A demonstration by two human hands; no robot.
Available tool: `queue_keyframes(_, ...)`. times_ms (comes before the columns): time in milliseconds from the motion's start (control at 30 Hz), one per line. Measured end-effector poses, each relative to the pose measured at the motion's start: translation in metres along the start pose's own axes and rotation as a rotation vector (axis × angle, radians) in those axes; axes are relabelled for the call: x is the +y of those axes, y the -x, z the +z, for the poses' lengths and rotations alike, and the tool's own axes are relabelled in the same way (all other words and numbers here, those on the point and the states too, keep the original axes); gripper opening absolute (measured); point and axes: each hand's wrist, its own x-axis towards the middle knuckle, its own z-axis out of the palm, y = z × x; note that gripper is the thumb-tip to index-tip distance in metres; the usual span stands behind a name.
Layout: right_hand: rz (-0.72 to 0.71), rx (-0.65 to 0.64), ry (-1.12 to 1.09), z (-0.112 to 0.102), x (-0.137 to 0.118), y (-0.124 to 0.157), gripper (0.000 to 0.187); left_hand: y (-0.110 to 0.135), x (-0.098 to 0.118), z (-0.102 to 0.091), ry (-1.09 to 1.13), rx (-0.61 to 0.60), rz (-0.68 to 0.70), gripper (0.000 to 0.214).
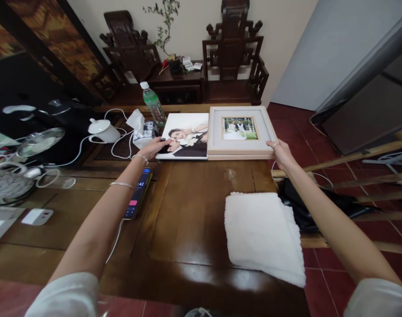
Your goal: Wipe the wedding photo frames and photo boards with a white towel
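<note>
My left hand (153,147) is closed at the left edge of a flat photo panel (187,143) printed with two people lying close; whether it is a board or an album cover I cannot tell. On the other side, my right hand (283,154) grips the right edge of a light wooden picture frame (215,147), thumb on top. The frame holds a small wedding photo behind a pale mat, and another frame edge shows beneath it. Panel and frame lie flat, side by side and touching, at the far part of the wooden table (194,198).
A folded white towel (263,237) lies at the near right. Left of centre are a phone (139,193), a tissue box (144,132), a green bottle (153,103), a lidded white cup (103,130) and cables. Wooden chairs (234,53) stand behind.
</note>
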Motion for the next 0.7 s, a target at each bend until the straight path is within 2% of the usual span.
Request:
queue_keyframes(300, -0.027, -0.027, 0.061, 0.001, -0.003, 0.006, 0.039, -0.003, 0.001, -0.007, 0.09, -0.098, -0.093, 0.026)
queue_keyframes(600, -0.038, -0.037, 0.059, -0.002, 0.001, 0.011, 0.039, 0.004, 0.001, -0.007, 0.058, -0.078, -0.053, 0.023)
queue_keyframes(700, -0.027, -0.051, 0.116, -0.005, -0.001, 0.009, 0.04, 0.0, 0.0, -0.009, 0.017, -0.1, -0.102, 0.027)
